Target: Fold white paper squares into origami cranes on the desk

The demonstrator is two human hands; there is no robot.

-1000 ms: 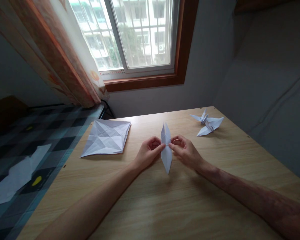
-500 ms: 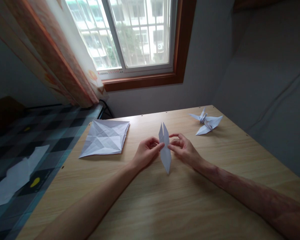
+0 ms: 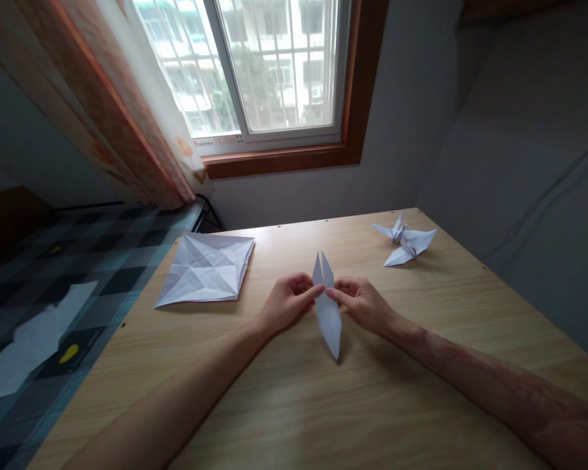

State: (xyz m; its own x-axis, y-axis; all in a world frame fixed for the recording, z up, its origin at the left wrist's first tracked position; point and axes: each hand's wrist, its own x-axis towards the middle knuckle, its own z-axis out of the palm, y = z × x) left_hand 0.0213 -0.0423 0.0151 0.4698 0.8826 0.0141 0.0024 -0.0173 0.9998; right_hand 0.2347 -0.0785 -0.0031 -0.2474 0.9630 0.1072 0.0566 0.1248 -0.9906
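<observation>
A narrow folded white paper (image 3: 329,320), pointed at both ends with a split top, is held over the wooden table (image 3: 284,405). My left hand (image 3: 287,302) pinches its left edge near the top. My right hand (image 3: 362,301) pinches its right edge at the same height. Both hands have fingers curled and closed on the paper. The lower tip of the paper points toward me, close to the table surface.
A creased, unfolded white paper square (image 3: 206,269) lies on the table's far left. A finished white paper crane (image 3: 406,243) stands at the far right. A checked blanket (image 3: 53,287) with white paper scraps (image 3: 29,343) lies left of the table. A window and curtain are behind.
The folded paper has shifted slightly toward me and lower, its bottom tip swinging a little right. My right hand's fingers, loosened half a second ago, have closed on the paper again.
</observation>
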